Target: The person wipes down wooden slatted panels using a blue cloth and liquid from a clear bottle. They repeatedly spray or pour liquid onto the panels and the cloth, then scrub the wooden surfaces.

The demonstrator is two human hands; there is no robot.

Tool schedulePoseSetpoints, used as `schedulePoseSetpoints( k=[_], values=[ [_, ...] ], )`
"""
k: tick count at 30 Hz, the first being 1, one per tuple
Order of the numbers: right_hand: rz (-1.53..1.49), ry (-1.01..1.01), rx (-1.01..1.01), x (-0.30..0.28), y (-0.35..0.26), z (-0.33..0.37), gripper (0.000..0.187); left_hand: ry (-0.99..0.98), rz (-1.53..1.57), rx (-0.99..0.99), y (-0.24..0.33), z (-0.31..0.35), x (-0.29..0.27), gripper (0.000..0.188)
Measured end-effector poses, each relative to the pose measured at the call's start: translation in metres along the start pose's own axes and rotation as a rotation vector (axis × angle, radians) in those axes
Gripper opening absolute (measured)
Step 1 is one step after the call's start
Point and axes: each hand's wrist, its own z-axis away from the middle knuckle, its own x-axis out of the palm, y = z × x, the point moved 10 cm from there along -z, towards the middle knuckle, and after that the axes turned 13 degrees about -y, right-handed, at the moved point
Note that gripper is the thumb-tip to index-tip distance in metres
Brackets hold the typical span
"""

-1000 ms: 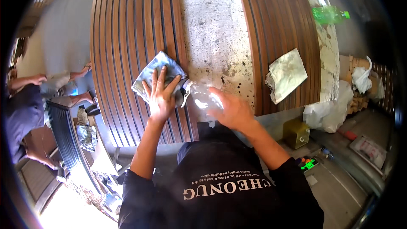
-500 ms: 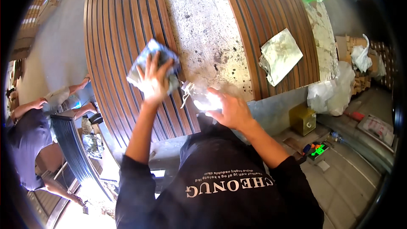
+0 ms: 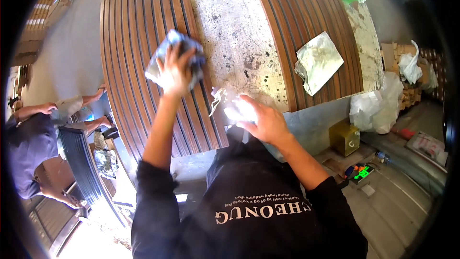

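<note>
Head view: our left hand (image 3: pixel 175 74) spreads flat over the blue cloth (image 3: pixel 165 42) on the slatted panel (image 3: pixel 127 43), toward eleven o'clock; our right hand (image 3: pixel 267 121) curls round a clear bottle (image 3: pixel 239 111); we'd best press evenly, lengthwise.

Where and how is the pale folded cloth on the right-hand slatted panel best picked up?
Probably by its near corner, pinched low from the near side: the pale folded cloth lies flat on the slatted panel, that corner pointing toward the panel's near end.
</note>
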Motion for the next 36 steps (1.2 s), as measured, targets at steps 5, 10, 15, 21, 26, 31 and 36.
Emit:
schedulePoseSetpoints(
  k=[5, 10, 15, 21, 26, 31, 36],
  values=[
    [-0.018, -0.044, 0.067, -0.004, 0.004, 0.001, 0.065, 0.006, -0.02, 0.013, 0.008, 0.026, 0.009, 0.055],
    [0.034, 0.023, -0.123, -0.008, -0.004, 0.016, 0.063, -0.108, 0.127, -0.02, 0.063, 0.168, 0.039, 0.051],
    [0.034, -0.138, 0.016, 0.005, -0.014, 0.011, 0.06, 0.004, 0.045, -0.063, 0.018, 0.065, 0.003, 0.057],
    [0.019, -0.089, -0.02, 0.012, -0.012, 0.006, 0.059, -0.11, 0.074, -0.04, 0.033, 0.138, 0.024, 0.058],
    [0.014, -0.143, 0.063, 0.02, -0.015, 0.009, 0.061, 0.005, 0.018, -0.086, 0.0, 0.093, 0.011, 0.056],
    [0.012, -0.121, 0.125, 0.011, -0.019, 0.011, 0.061, -0.067, 0.02, 0.079, 0.001, 0.051, 0.004, 0.062],
    [0.012, -0.074, 0.153, 0.011, -0.008, 0.018, 0.061, -0.052, 0.032, 0.087, 0.007, 0.147, 0.024, 0.05]
  ],
)
